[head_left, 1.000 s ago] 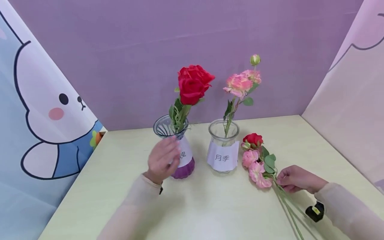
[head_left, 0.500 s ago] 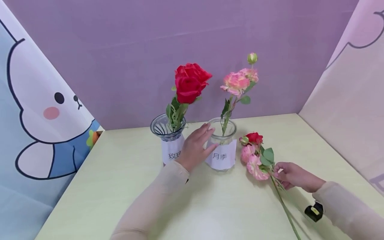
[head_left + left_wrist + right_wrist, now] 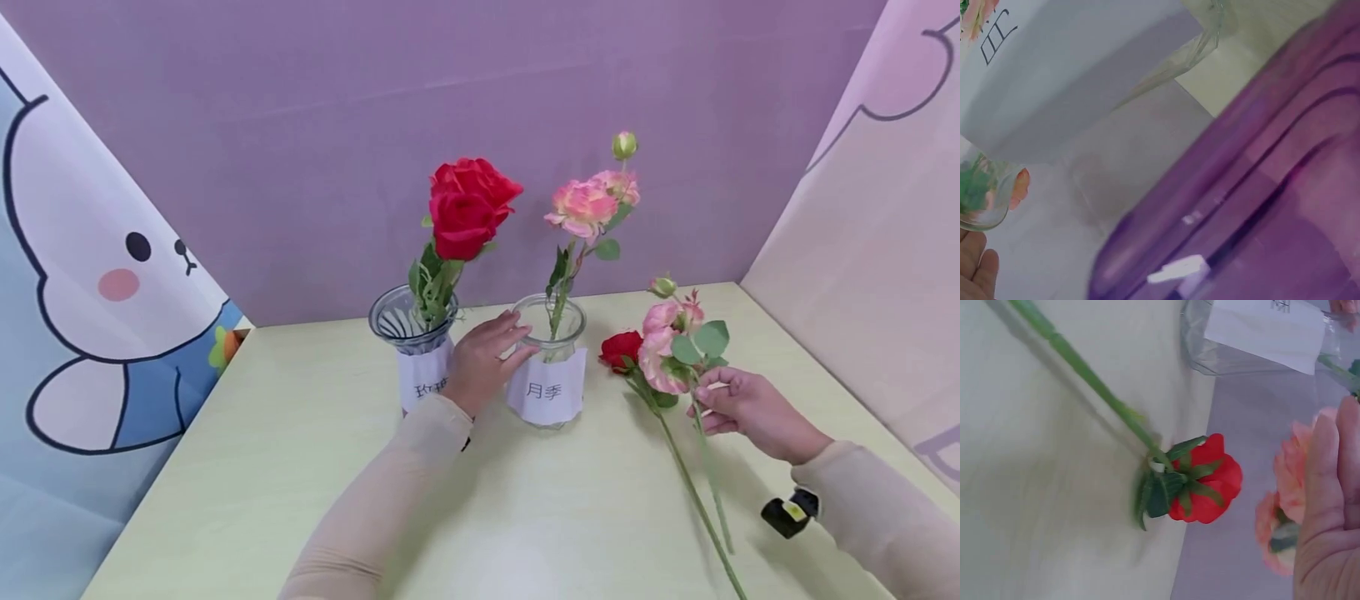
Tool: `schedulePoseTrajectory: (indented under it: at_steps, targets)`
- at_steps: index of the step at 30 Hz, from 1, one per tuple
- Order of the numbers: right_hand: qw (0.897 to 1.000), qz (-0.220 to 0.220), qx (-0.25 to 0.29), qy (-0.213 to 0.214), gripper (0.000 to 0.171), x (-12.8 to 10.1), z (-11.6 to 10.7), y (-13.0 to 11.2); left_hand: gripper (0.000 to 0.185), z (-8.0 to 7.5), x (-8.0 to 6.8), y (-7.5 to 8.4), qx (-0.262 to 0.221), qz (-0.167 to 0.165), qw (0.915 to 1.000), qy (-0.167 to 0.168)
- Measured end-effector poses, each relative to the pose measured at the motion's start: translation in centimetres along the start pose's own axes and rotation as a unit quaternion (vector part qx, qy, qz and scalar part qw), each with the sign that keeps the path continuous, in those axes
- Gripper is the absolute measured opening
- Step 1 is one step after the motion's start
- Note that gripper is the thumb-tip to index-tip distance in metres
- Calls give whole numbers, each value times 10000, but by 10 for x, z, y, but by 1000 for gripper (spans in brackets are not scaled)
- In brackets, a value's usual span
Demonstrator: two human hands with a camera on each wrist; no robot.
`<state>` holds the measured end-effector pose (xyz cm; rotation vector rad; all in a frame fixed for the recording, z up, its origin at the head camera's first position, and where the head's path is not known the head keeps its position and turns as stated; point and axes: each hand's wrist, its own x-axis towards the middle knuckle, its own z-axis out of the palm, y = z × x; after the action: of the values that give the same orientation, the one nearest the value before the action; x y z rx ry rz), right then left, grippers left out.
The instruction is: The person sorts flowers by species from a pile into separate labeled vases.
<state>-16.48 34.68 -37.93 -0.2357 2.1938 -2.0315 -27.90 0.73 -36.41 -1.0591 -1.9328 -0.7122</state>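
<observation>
One pink flower stem (image 3: pixel 663 367), with two full blossoms and a green bud at its top, is pinched between the curled thumb and fingers of your right hand (image 3: pixel 759 412), just below the leaves. It is tilted, blossoms up and stem pointing down towards you, to the right of a clear glass jar (image 3: pixel 557 342). Just left of it, a red rose (image 3: pixel 621 350) lies on the tabletop (image 3: pixel 247 508), its long green stem running towards you.

Your left hand (image 3: pixel 486 360) has its fingers extended, the tips at the left side of the clear jar's rim; they appear to touch the glass without curling round it. That jar wears a white paper label (image 3: pixel 546 393) reading 月季 and holds an upright pink flower (image 3: pixel 581 208) with a bud.

Left of it stands a dark-rimmed vase (image 3: pixel 405 338), purple glass in the left wrist view, holding large red blooms (image 3: pixel 465 221). Your left hand partly covers its label (image 3: pixel 417 377). A purple backdrop (image 3: pixel 337 167) rises behind, with a cartoon rabbit panel (image 3: pixel 82 250) at the left.
</observation>
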Motion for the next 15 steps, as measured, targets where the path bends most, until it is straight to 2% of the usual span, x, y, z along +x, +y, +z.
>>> schedulePoseTrajectory:
  at_steps: [2,5,8,12,15]
  targets:
    - [9994,-181,229,181,19,1,0,-3,33,1,0,-1,-117,0,9999,6]
    - [9936,-603,879,372,20,3,-1,-9,33,3,-1,-3,-138,88,9999,50]
    - [9813,-1066,1516,526,19,6,-1,-17,31,4,-2,-5,64,506,9985,191]
    - [9639,-1459,2063,840,18,9,1,-27,27,3,-3,-4,408,1101,9925,345]
    - [9516,-1603,2364,1135,19,11,4,-34,27,-1,-3,-1,436,1075,9928,292]
